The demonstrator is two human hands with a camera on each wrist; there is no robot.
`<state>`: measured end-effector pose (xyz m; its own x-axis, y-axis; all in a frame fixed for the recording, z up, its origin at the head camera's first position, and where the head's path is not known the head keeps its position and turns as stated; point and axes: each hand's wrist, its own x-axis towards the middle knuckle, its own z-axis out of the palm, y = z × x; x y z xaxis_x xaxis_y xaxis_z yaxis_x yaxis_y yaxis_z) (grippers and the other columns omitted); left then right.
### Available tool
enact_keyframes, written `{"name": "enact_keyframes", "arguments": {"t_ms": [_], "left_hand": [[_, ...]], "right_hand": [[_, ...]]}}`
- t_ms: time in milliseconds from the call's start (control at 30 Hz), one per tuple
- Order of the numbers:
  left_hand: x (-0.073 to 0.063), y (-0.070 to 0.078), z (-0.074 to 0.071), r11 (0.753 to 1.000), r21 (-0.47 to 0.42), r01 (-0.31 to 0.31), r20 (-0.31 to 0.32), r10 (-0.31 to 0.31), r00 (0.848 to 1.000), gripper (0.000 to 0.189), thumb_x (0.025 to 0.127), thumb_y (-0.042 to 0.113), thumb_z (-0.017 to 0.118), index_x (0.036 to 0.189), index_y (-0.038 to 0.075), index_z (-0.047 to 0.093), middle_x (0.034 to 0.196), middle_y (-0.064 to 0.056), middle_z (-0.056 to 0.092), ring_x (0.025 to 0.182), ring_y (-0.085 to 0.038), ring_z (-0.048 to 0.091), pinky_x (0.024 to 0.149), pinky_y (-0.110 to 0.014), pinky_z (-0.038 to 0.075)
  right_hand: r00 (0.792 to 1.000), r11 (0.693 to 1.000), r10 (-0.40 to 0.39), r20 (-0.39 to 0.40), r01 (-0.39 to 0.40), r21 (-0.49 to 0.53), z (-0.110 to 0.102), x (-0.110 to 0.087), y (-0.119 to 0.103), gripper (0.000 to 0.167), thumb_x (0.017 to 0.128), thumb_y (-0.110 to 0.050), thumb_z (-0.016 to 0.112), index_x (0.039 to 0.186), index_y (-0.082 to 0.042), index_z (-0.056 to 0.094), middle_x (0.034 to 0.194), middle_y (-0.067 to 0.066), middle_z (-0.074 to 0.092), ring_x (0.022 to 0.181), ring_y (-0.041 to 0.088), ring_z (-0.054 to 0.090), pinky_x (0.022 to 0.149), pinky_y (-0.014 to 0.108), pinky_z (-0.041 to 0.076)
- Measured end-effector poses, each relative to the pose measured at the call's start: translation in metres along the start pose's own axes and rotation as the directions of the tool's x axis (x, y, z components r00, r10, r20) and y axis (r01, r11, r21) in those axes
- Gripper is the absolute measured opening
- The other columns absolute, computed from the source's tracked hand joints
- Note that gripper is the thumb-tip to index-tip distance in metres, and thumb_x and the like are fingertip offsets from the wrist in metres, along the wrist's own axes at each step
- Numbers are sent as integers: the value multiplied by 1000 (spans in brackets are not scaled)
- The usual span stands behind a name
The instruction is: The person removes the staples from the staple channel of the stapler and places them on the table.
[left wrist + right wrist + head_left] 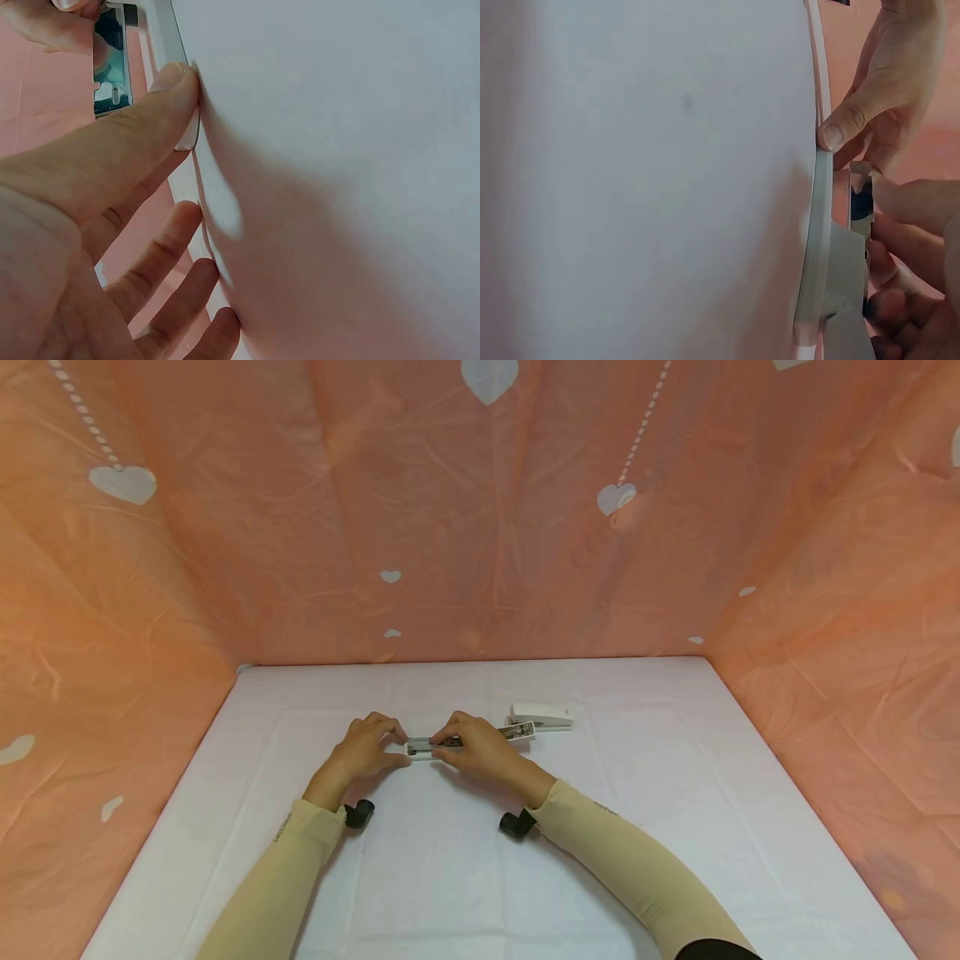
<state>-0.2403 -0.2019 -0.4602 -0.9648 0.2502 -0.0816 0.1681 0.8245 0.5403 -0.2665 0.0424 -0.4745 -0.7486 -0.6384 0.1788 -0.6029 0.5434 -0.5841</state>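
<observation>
A white stapler point(417, 756) lies opened out on the table, its white top cover point(519, 732) swung back to the right with the metal inside showing. My left hand point(366, 748) pinches the left end of its base between thumb and index finger. In the left wrist view the other left fingers are spread with their tips at the tabletop. My right hand point(483, 750) grips the middle of the stapler, thumb in front and fingers behind. The shiny metal staple channel point(861, 199) stands just above the base in the right wrist view, right fingers against it.
A second white stapler point(542, 715) stands closed just behind the opened cover. White cloth point(450, 877) covers the table. Orange sheeting point(480, 543) with pale hearts walls the back and both sides. A black wrist camera point(362, 814) hangs under the left wrist, another point(516, 825) under the right.
</observation>
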Motion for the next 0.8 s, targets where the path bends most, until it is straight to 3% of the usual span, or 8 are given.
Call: {"name": "enact_keyframes", "arguments": {"t_ms": [267, 433, 800], "left_hand": [[1, 1, 0, 1000, -3, -7, 1, 7, 1000, 28, 92, 27, 86, 111, 13, 71, 143, -22, 55, 133, -51, 45, 100, -77, 45], [0, 1, 1, 1000, -13, 3, -4, -3, 1000, 28, 92, 27, 86, 112, 13, 71, 144, -22, 55, 135, -52, 44, 100, -79, 44], [1, 0, 2, 1000, -13, 5, -10, -5, 1000, 28, 91, 25, 86, 111, 12, 72, 144, -22, 56, 135, -52, 44, 101, -77, 44]], "right_hand": [[994, 991, 87, 60, -92, 98, -3, 1, 1, 21, 103, -22, 75, 122, -14, 82, 112, -1, 67, 89, 9, 61, 80, 27, 52], [995, 990, 95, 31, -98, 102, -3, 3, 2, 17, 103, -18, 75, 117, -15, 84, 108, -1, 68, 82, 10, 56, 73, 26, 48], [992, 977, 123, -3, -121, 175, -2, 6, -2, 12, 101, -15, 77, 112, -15, 82, 110, -1, 73, 84, 8, 60, 76, 25, 51]]}}
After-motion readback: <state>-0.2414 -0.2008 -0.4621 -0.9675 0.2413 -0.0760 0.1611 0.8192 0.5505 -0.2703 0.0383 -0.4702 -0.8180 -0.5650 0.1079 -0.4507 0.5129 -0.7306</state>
